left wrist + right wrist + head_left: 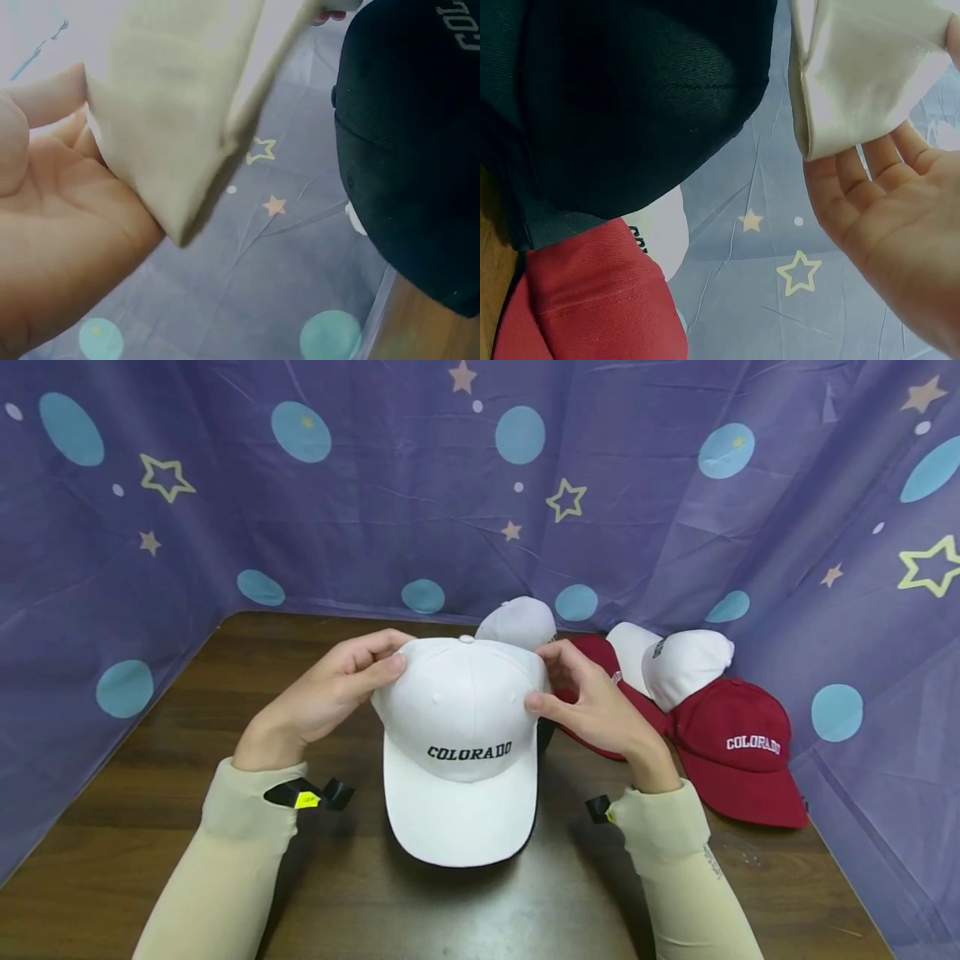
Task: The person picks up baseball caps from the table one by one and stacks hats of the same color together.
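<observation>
Both hands hold a white cap (461,710), its "COLORADO" lettering and brim turned toward me. My left hand (322,693) pinches the crown's left side between thumb and fingers. On the opposite side, the thumb of my right hand (592,702) presses the front while its fingers go behind. A black cap (412,150) stands below the white one; in the head view it is mostly hidden, with only dark edges showing. Both wrist views show a gap between the lifted white cap and the black crown.
At the right of the wooden table (150,810) sit a red cap (735,743) with white lettering and a white cap (690,668). Another red cap (596,652) and a white cap (517,618) are partly hidden behind my right hand. A purple patterned curtain (375,527) encloses the table.
</observation>
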Tool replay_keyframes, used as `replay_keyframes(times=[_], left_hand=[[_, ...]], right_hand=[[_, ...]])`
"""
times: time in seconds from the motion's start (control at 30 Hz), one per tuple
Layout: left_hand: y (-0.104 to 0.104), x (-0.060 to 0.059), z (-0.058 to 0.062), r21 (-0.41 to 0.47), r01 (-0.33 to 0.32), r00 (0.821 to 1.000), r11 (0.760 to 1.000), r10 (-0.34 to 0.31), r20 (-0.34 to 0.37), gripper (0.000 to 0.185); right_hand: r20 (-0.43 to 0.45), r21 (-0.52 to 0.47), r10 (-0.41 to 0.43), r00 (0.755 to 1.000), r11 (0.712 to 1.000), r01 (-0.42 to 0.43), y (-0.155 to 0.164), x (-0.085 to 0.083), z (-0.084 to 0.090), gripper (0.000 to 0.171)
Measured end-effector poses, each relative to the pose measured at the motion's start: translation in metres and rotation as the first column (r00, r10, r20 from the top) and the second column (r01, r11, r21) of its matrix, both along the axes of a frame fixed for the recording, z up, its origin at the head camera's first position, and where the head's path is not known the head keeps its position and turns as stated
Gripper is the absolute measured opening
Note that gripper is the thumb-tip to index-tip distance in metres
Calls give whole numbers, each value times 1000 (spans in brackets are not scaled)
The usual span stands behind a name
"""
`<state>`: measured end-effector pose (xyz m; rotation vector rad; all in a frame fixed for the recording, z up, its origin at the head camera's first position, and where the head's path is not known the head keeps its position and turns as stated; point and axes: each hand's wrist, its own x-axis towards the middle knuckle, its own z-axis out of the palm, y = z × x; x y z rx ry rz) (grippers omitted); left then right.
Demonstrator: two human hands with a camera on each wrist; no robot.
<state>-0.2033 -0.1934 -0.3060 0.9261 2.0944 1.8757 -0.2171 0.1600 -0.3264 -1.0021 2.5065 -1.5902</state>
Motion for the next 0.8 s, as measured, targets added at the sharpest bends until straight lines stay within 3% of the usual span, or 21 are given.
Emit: replay_keyframes(times=[0.23, 0.53, 0.8], left_hand=[[2, 3, 7, -97, -80, 997, 992, 79, -20, 32], [0, 6, 7, -17, -33, 999, 999, 33, -7, 33], [-6, 10, 11, -31, -96, 995, 995, 97, 1, 32]], right_hand=[[-67, 45, -59, 996, 997, 62, 2, 0, 0, 54], [-88, -1, -80, 993, 997, 80, -2, 4, 3, 39], [-169, 28, -85, 982, 995, 91, -9, 8, 5, 35]])
